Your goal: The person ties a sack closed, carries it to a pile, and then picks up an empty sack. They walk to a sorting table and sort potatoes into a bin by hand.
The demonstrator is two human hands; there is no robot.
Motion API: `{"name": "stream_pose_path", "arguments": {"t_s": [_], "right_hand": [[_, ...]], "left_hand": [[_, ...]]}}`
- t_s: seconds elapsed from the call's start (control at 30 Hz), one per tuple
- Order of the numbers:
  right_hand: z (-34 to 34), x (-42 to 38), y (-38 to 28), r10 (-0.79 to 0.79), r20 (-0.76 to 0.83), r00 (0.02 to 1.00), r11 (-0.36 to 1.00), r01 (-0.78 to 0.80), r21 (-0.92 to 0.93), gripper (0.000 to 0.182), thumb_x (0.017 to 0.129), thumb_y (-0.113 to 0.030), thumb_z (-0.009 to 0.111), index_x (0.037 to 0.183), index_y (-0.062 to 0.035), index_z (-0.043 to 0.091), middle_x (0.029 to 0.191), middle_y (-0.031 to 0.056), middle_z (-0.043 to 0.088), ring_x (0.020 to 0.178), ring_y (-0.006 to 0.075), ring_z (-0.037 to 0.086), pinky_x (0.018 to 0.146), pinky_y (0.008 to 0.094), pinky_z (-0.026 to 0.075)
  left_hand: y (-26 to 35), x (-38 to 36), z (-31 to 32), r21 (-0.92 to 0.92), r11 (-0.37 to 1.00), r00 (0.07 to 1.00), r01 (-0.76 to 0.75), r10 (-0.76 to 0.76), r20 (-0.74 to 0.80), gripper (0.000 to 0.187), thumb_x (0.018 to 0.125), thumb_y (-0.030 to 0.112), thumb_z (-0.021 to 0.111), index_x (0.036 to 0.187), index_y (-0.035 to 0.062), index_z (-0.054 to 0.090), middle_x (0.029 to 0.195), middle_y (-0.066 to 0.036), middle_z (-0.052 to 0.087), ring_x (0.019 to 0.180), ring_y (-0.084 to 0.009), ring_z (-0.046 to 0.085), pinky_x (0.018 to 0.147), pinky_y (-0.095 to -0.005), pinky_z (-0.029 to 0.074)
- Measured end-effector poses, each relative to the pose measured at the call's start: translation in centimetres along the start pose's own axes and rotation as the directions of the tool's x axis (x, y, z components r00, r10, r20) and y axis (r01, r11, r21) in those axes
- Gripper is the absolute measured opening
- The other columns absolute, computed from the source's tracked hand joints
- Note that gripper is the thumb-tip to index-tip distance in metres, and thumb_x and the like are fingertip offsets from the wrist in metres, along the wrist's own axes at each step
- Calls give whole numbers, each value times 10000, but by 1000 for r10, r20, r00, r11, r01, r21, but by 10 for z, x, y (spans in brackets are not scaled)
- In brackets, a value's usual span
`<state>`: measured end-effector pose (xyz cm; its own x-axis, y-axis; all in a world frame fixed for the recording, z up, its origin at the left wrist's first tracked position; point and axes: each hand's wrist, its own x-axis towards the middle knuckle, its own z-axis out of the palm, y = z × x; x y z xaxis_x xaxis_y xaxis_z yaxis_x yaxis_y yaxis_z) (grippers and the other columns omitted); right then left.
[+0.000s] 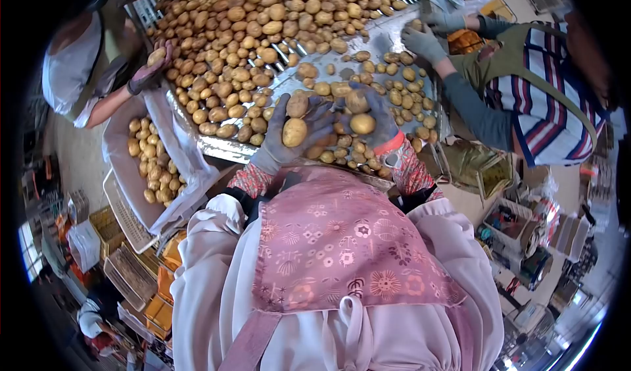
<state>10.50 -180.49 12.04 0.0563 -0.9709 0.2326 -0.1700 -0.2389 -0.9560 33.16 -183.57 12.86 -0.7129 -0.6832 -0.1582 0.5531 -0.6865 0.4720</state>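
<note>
My left hand wears a grey-purple glove and cups two potatoes, a yellow-brown potato at the palm and a browner potato by the thumb. Close beside it, my right hand, gloved alike with an orange-red cuff, holds a round potato and another potato above it. Both hands are over the front part of a metal sorting table. Several small potatoes lie just under and in front of my hands.
A big heap of potatoes covers the table's far and left parts. A lined crate of potatoes stands at left. Co-workers' gloved hands are at the left and right edges. A green sack is at right.
</note>
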Motion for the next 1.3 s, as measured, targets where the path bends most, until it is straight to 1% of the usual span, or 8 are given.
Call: {"name": "stream_pose_path", "arguments": {"t_s": [0.57,0.7,0.87,0.93,1.17,1.23,1.27,1.3], "right_hand": [[43,-1,15,300,231,926,862,-367,351,368,982,-206,541,1323,-68,541,1382,188,506,1266,285,501,1040,386,434],[-14,-73,47,102,-224,969,669,-233,-705,311,889,-177,613,1191,-111,640,1312,151,577,1206,355,541,1031,425,416],[-118,-194,90,480,-110,870,215,-239,-947,436,862,-252,625,1291,-183,598,1353,209,528,1233,408,504,1034,446,423],[-140,-217,110,595,-367,714,119,-531,-839,481,842,-238,645,1311,-153,578,1360,200,528,1233,379,512,1045,420,420],[-43,-151,69,75,-204,976,763,-188,-619,417,833,-207,665,1246,-187,615,1278,211,572,1047,381,617,892,415,517],[-54,-167,72,110,-101,989,673,-149,-724,396,830,-196,658,1225,-202,626,1292,202,568,1057,378,617,894,413,519],[-63,-176,73,168,10,986,583,-91,-807,378,827,-185,652,1204,-216,638,1306,193,563,1067,375,617,895,411,521],[-77,-184,69,324,-75,943,493,-236,-837,350,821,-198,650,1168,-242,665,1318,177,565,1080,375,618,896,424,524]], "left_hand": [[8,-45,-25,-28,889,883,-457,450,-137,569,917,511,553,1273,76,468,1267,-153,520,1198,-299,518,999,-430,505],[62,-91,-43,-427,742,839,-517,539,-77,430,871,300,631,1190,46,495,1222,-154,530,1169,-335,525,948,-509,546],[117,-150,-76,111,504,431,-856,816,-385,402,886,259,641,1168,-11,545,1183,-138,587,1122,-316,573,911,-430,569],[128,-163,-119,851,498,-28,-170,860,-509,455,913,291,645,1264,20,547,1221,-135,609,1110,-299,596,945,-393,535],[85,-83,-119,489,687,584,-538,722,-372,380,962,114,565,1339,110,524,1370,-108,523,1200,-248,555,952,-410,518],[57,-40,-99,877,-479,768,-47,544,339,488,902,-44,554,1370,76,489,1362,-87,503,1212,-216,526,922,-312,498],[46,-18,-64,938,339,933,67,311,-179,491,890,-44,558,1364,64,492,1359,-102,510,1203,-205,531,919,-310,489],[23,-7,-71,979,192,978,-68,206,28,392,950,131,554,1336,63,538,1317,-167,528,1170,-292,557,958,-334,480]]}}
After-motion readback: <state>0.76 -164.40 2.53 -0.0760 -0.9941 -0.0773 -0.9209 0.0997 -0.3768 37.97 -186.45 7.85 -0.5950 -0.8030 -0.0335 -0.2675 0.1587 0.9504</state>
